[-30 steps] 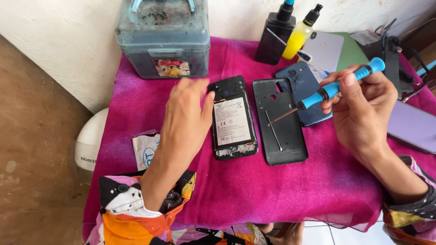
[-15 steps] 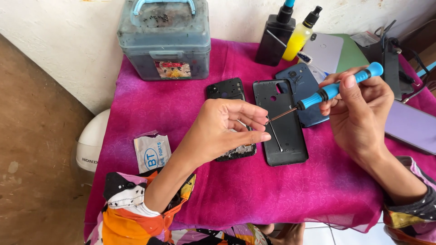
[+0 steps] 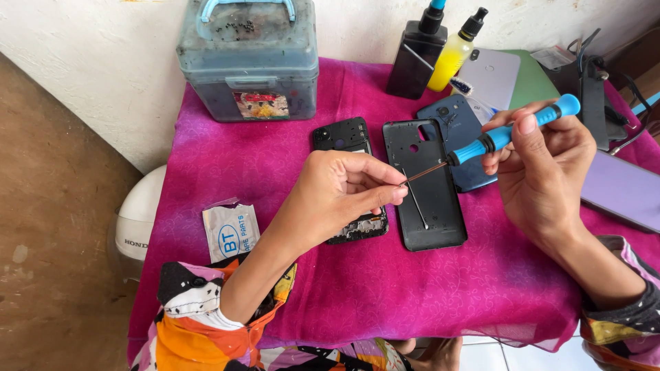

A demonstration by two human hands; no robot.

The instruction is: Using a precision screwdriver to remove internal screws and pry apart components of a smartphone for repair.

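My right hand (image 3: pixel 543 172) holds a blue-handled screwdriver (image 3: pixel 505 134), its thin shaft pointing left and down. My left hand (image 3: pixel 340 196) hovers above an opened black phone (image 3: pixel 340 137), with fingertips pinched at the screwdriver's tip; whether a tiny screw sits there I cannot tell. A black inner phone frame (image 3: pixel 430 185) lies just right of the phone, below the shaft. A dark blue back cover (image 3: pixel 457 130) lies partly under the screwdriver.
All rest on a magenta cloth (image 3: pixel 275 178). A grey plastic box with a blue handle (image 3: pixel 247 58) stands at the back left. A black bottle (image 3: pixel 416 58) and yellow bottle (image 3: pixel 454 55) stand behind. A small sachet (image 3: pixel 230 230) lies left; a purple phone (image 3: pixel 622 189) right.
My left hand lifted off the opened phone and moved right, bringing its pinched fingertips to the screwdriver's tip. The right hand and screwdriver stayed almost still.
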